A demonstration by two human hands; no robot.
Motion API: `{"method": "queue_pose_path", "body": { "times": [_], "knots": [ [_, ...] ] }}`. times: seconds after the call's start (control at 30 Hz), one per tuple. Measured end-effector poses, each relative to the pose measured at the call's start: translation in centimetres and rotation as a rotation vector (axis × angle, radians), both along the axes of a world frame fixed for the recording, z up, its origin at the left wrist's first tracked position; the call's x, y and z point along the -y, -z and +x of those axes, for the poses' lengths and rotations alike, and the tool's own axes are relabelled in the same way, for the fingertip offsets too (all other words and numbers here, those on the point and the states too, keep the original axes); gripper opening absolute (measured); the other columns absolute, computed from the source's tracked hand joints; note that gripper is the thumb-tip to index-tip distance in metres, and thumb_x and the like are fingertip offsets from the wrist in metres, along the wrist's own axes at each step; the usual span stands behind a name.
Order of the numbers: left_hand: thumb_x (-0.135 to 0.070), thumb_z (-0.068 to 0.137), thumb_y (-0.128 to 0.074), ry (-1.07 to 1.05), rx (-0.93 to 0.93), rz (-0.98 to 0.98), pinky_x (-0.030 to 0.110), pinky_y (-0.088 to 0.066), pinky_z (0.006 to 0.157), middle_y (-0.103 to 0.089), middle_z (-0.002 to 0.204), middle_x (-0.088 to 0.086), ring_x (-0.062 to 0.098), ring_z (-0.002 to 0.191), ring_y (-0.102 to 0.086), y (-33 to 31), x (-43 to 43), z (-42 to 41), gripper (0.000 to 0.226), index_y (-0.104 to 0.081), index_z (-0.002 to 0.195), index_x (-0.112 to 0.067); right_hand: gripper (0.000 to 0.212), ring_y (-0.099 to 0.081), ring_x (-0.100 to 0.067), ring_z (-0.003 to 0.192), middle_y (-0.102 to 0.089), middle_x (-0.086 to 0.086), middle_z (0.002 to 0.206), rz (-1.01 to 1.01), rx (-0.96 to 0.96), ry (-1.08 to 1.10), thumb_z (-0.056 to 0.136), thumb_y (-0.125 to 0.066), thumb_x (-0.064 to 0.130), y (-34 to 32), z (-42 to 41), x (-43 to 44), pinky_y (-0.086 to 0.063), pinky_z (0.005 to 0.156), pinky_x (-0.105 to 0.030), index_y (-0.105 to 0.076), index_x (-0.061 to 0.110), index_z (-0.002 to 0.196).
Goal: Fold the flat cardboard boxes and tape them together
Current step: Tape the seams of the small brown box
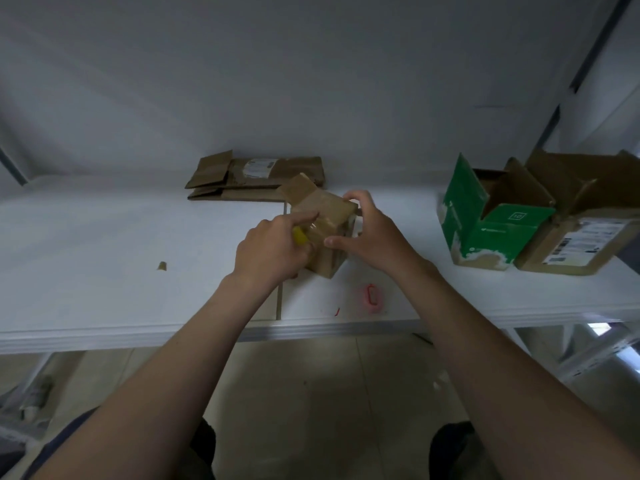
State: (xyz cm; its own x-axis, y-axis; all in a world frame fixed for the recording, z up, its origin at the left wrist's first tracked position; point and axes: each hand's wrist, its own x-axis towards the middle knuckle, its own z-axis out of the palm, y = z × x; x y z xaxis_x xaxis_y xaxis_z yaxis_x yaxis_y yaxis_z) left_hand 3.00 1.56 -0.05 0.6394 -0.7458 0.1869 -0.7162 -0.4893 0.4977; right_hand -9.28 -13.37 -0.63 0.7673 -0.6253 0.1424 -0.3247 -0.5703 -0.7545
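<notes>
Progress partial, we judge: left hand grips yellow tool against small box, right hand clasps its top, green box stands folded, flat cardboard waits behind.

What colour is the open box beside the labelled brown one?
The open box is green, seen in the head view.
</notes>
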Motion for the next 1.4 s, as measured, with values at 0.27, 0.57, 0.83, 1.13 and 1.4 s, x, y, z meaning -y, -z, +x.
{"method": "queue_pose_path", "body": {
  "times": [0.27, 0.57, 0.83, 1.13, 1.4],
  "knots": [
    [-0.039, 0.087, -0.065, -0.018, -0.037, -0.017, 0.037, -0.059, 0.08, -0.072, 0.11, -0.006, 0.009, 0.063, -0.069, 0.2, 0.4, -0.2, 0.051, -0.056, 0.136, -0.051, 0.046, -0.07, -0.025, 0.072, -0.071, -0.006, 0.081, -0.071, -0.718, 0.189, 0.075, -0.075, 0.06, -0.4, -4.2, -0.5, -0.058, 0.071, -0.035, -0.058, 0.018, 0.077],
    [-0.048, 0.082, -0.066, -0.009, -0.095, -0.043, 0.045, -0.059, 0.083, -0.069, 0.121, -0.002, 0.026, 0.084, -0.072, 1.3, 0.9, 0.1, 0.061, -0.047, 0.139, -0.057, 0.029, -0.058, -0.021, 0.052, -0.074, -0.011, 0.072, 0.162, -0.609, 0.061, 0.086, -0.077, 0.031, 0.6, -4.0, -0.3, -0.048, 0.054, -0.025, -0.076, 0.002, 0.089],
    [-0.052, 0.078, -0.063, -0.012, -0.136, -0.045, 0.043, -0.059, 0.083, -0.07, 0.118, -0.004, 0.026, 0.084, -0.072, 1.2, 1.0, 0.2, 0.062, -0.047, 0.138, -0.058, 0.025, -0.076, -0.033, 0.07, -0.079, -0.001, 0.088, 0.441, -0.084, 0.071, 0.085, -0.08, 0.036, -3.1, -4.8, -0.7, -0.064, 0.068, -0.044, -0.074, 0.018, 0.102],
    [-0.049, 0.083, -0.066, 0.009, -0.143, -0.063, 0.045, -0.06, 0.08, -0.067, 0.125, -0.002, 0.025, 0.083, -0.072, 1.3, 1.1, 0.1, 0.062, -0.044, 0.141, -0.058, 0.018, -0.073, -0.038, 0.06, -0.076, -0.017, 0.085, 0.444, 0.22, 0.309, 0.078, -0.078, 0.003, -3.0, -4.5, 0.1, -0.064, 0.061, -0.046, -0.073, 0.014, 0.092],
    [-0.041, 0.089, -0.068, 0.013, -0.124, -0.071, 0.041, -0.059, 0.084, -0.065, 0.131, 0.002, 0.026, 0.087, -0.071, 1.3, 1.1, 0.3, 0.059, -0.047, 0.143, -0.052, 0.033, -0.064, -0.03, 0.063, -0.074, -0.015, 0.104, 0.59, 0.279, 0.188, 0.086, -0.078, 0.009, -2.1, -3.7, -0.1, -0.061, 0.063, -0.037, -0.074, 0.013, 0.119]
  ]
}}
